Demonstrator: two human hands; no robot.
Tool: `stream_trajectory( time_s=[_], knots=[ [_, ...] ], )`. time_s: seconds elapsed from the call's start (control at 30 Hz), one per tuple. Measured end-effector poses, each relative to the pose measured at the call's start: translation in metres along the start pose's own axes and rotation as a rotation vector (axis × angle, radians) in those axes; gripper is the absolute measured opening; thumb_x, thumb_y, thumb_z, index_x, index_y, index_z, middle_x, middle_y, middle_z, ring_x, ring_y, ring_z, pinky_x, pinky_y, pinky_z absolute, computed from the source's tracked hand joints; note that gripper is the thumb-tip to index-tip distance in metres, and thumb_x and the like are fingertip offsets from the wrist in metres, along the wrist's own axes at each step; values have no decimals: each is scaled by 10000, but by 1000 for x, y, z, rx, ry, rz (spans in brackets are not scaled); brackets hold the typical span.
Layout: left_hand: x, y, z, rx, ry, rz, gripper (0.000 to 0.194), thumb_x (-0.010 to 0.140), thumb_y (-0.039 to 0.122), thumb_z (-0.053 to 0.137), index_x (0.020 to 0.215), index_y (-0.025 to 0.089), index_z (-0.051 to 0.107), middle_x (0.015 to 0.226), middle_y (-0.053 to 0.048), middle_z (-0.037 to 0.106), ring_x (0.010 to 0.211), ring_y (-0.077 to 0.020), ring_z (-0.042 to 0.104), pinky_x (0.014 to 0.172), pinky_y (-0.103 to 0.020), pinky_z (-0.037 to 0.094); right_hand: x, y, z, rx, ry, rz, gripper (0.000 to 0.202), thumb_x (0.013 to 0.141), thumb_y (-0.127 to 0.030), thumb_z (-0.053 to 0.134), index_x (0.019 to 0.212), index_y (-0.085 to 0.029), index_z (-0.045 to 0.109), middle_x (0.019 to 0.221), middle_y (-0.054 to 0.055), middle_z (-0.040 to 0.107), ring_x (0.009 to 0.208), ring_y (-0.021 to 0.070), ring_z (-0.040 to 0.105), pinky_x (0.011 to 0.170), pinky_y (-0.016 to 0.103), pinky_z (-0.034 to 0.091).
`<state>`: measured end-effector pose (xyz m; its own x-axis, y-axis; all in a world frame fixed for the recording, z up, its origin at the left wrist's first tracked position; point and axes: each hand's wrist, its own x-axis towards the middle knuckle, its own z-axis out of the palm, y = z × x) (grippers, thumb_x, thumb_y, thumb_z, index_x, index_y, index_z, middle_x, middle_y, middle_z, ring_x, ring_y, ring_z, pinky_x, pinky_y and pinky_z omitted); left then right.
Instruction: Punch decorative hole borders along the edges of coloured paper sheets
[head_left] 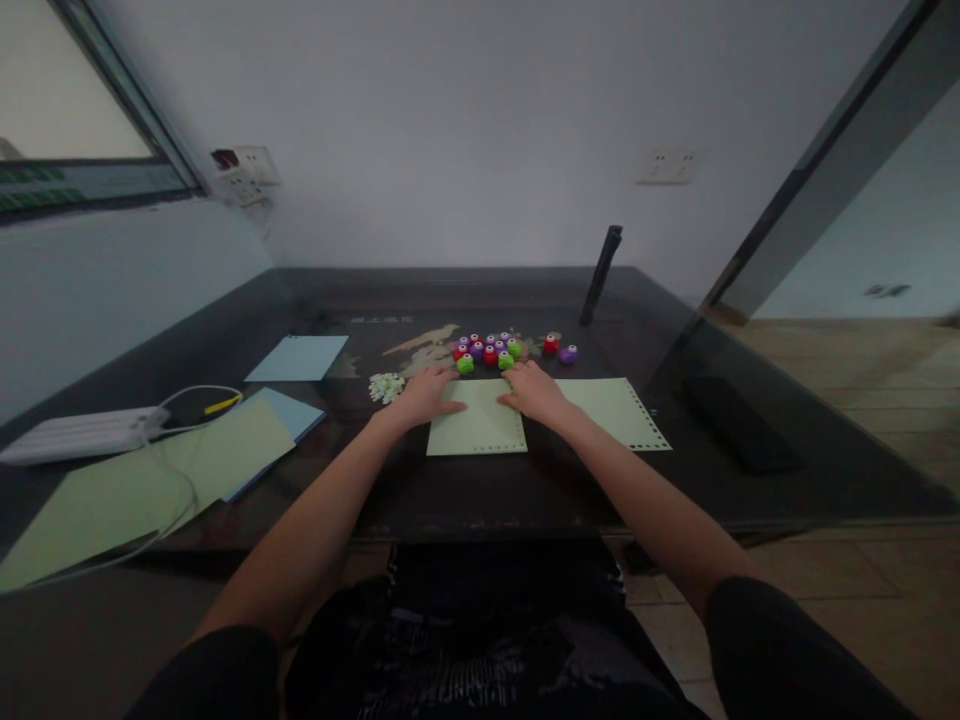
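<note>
A pale yellow-green sheet of paper [478, 428] with a row of punched holes lies on the dark tabletop in front of me. At its upper left corner rests my left hand [429, 396], open, with the thumb reaching over the paper. Toward the upper right corner is my right hand [534, 390], also open, its thumb touching the sheet. Another pale punched sheet [604, 408] lies to the right, partly under my right wrist. Just beyond my fingers sits a cluster of small red, purple and green pieces [490, 356] with white eye-like tops. A small pile of whitish bits [385, 387] is beside my left hand.
A red piece [551, 344] and a purple piece [568, 355] sit apart at the right. Farther back stands a black upright object [601, 277]. Leftward are a blue sheet [298, 358], yellowish paper [150, 480] and a white power strip [82, 435] with cables. A dark flat object [739, 425] lies right.
</note>
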<state>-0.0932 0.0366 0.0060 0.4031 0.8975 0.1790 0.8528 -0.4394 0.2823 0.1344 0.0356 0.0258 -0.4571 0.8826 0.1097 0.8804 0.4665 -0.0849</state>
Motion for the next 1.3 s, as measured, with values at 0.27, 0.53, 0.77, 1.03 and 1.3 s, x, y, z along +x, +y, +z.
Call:
stream_trajectory(
  time_s=[0.27,0.53,0.77,1.03,1.3],
  knots=[
    [-1,-3,-1,50,-29,15,604,712,509,647,1197,156,575,1156,-149,547,1099,-310,492,961,-436,382,-2,0,6,-3,59,-51,366,809,-324,635,1120,-131,627,1177,158,548,1158,291,438,951,392,387],
    [-2,4,-7,29,4,17,562,672,443,700,1133,149,572,1160,-154,551,1119,-317,491,965,-439,377,1,7,8,193,197,-22,249,718,-187,689,962,-176,637,1024,96,612,1016,237,526,853,342,421],
    [1,11,-15,-76,54,-31,324,667,273,693,955,169,585,976,-84,632,936,-256,583,832,-371,440,8,18,14,624,47,74,158,666,-277,703,703,-159,604,646,-6,588,588,128,522,550,237,361],
    [1,9,-35,-719,307,-206,368,681,320,690,984,148,573,887,-67,672,793,-186,621,726,-326,491,7,20,6,1339,40,85,163,678,-256,699,799,-152,664,811,64,699,724,168,629,695,313,497],
    [-5,22,-30,-946,-64,-232,316,721,410,660,896,147,648,769,-72,676,682,-169,623,617,-294,494,6,33,-14,1434,366,224,290,662,-402,716,840,-182,650,866,71,695,742,177,622,670,327,504]
  ],
)
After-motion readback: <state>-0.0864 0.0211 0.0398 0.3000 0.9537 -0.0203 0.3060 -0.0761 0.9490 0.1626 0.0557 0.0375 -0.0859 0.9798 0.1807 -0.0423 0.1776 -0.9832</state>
